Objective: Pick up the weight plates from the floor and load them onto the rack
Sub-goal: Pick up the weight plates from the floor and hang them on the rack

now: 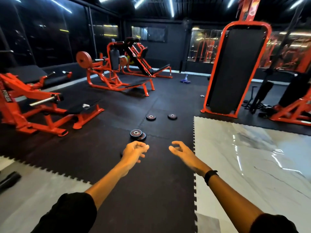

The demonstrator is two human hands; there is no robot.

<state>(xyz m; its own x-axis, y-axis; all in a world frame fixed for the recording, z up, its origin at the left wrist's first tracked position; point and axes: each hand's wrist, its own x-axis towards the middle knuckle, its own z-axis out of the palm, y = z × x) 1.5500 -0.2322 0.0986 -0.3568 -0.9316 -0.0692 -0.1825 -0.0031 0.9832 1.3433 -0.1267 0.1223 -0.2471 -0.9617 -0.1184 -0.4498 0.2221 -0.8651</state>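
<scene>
Small black weight plates with red rings lie on the black rubber floor mat point(151, 190). A stack of two plates point(137, 134) sits closest, just beyond my left hand point(134, 153). Farther off lie a single plate point(151, 117) and another single plate point(172, 116). My left hand is stretched forward with loosely curled fingers and holds nothing. My right hand point(180, 151) reaches forward beside it, fingers apart and empty, with a black band on its wrist. No plate rack can be made out in this view.
Orange gym machines stand around: a plate-loaded machine point(33, 105) at left, a bench machine point(109, 78) and leg press point(139, 61) behind, a tall padded frame point(235, 69) at right. Glossy marble floor point(252, 157) borders the mat on the right.
</scene>
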